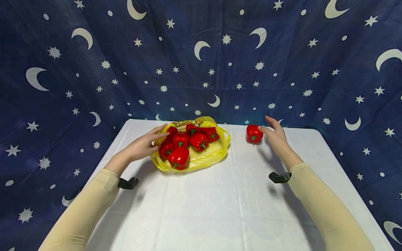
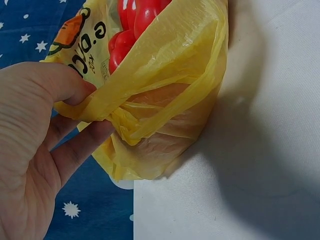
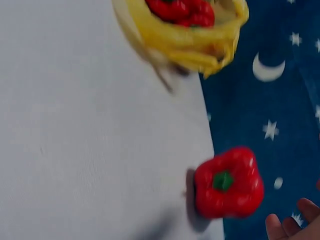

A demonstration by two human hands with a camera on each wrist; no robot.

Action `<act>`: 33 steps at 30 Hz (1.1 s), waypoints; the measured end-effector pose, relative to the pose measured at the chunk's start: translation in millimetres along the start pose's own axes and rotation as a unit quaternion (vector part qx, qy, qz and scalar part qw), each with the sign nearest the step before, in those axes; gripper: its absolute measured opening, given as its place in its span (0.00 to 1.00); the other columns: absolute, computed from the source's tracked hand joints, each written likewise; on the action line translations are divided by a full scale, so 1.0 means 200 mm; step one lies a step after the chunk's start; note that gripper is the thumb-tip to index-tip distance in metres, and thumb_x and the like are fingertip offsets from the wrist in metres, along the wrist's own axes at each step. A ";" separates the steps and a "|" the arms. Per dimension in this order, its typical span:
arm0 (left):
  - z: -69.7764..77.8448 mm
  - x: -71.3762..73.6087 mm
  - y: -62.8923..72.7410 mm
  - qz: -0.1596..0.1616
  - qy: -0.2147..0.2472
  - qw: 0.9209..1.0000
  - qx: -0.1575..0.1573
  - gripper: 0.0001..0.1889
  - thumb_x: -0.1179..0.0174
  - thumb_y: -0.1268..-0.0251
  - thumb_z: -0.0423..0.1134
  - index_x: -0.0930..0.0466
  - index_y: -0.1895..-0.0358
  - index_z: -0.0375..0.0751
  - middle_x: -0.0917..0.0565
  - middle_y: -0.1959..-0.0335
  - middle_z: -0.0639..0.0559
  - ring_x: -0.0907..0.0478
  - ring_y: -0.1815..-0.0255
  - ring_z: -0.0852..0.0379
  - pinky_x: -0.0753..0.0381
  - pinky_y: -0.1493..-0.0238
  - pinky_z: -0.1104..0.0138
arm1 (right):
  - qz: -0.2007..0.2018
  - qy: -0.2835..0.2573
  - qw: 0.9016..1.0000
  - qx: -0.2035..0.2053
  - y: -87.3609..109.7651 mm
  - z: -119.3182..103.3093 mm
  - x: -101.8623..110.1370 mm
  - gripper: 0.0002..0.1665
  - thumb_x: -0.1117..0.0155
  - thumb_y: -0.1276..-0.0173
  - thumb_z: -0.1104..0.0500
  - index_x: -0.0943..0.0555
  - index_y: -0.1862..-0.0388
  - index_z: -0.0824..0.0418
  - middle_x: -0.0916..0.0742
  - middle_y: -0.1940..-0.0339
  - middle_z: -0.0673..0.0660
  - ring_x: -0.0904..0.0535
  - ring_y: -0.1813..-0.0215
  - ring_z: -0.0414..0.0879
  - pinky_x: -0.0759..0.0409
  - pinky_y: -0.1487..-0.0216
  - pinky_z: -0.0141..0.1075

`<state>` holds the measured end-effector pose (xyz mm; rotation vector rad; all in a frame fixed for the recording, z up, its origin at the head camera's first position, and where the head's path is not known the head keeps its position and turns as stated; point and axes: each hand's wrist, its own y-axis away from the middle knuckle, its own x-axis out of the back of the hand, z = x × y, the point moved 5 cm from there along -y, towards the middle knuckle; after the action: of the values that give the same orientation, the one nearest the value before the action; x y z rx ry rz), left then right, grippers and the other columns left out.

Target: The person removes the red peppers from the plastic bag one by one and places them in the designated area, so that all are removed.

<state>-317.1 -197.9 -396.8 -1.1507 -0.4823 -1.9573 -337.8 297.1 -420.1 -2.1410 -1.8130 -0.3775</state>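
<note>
A yellow plastic bag (image 1: 208, 161) lies with its mouth spread wide at the back of the table, several red bell peppers (image 1: 179, 158) inside it. At its left side, my left hand (image 1: 141, 144) pinches the rim; the left wrist view shows the thumb over the bag's edge (image 2: 145, 85) and fingers beneath. One more red bell pepper (image 1: 253, 134) sits alone to the right of the bag, its green stem (image 3: 223, 180) facing the near side. Just right of this pepper is my right hand (image 1: 277, 137), fingers spread and holding nothing. A gap shows between fingertips and pepper in the right wrist view.
A white cloth (image 1: 201, 209) covers the table. Behind and along both sides hangs a dark blue curtain (image 1: 188, 69) with moons and stars, close to the table's back edge. Black wrist straps (image 1: 128, 183) sit at both cuffs.
</note>
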 end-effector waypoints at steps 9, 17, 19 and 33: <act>-0.01 0.00 0.00 -0.001 0.009 1.000 0.006 0.32 0.43 0.33 0.25 0.32 0.24 0.38 0.51 0.16 0.54 0.37 0.28 0.47 0.20 0.51 0.57 | -0.045 -0.032 0.998 0.037 0.07 -0.10 -0.11 0.43 0.39 0.25 0.55 0.44 0.16 0.58 0.36 0.19 0.60 0.43 0.21 0.60 0.39 0.25 0.56; -0.01 -0.01 0.00 0.000 0.011 1.000 0.013 0.32 0.43 0.32 0.25 0.32 0.24 0.39 0.51 0.16 0.55 0.36 0.28 0.47 0.19 0.49 0.56 | -0.061 -0.040 0.997 0.039 0.12 -0.13 -0.20 0.43 0.37 0.26 0.56 0.42 0.17 0.56 0.34 0.20 0.58 0.39 0.23 0.58 0.33 0.28 0.53; 0.00 -0.01 0.00 0.000 0.013 1.000 0.014 0.32 0.43 0.32 0.25 0.32 0.24 0.39 0.51 0.16 0.55 0.36 0.28 0.47 0.19 0.49 0.56 | -0.070 -0.047 0.996 0.043 0.14 -0.16 -0.23 0.43 0.36 0.26 0.57 0.41 0.17 0.55 0.33 0.20 0.58 0.38 0.23 0.58 0.32 0.29 0.54; 0.01 -0.01 0.00 0.000 0.014 1.000 0.008 0.33 0.43 0.34 0.25 0.33 0.24 0.38 0.51 0.16 0.53 0.36 0.29 0.47 0.21 0.50 0.55 | -0.167 -0.089 0.979 0.077 0.27 -0.28 -0.48 0.40 0.34 0.28 0.59 0.36 0.20 0.57 0.30 0.24 0.61 0.36 0.24 0.60 0.32 0.30 0.56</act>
<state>-315.5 -196.2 -397.0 -1.1113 -0.4824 -1.9634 -299.9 179.8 -409.3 -1.8158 -2.2318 -0.1138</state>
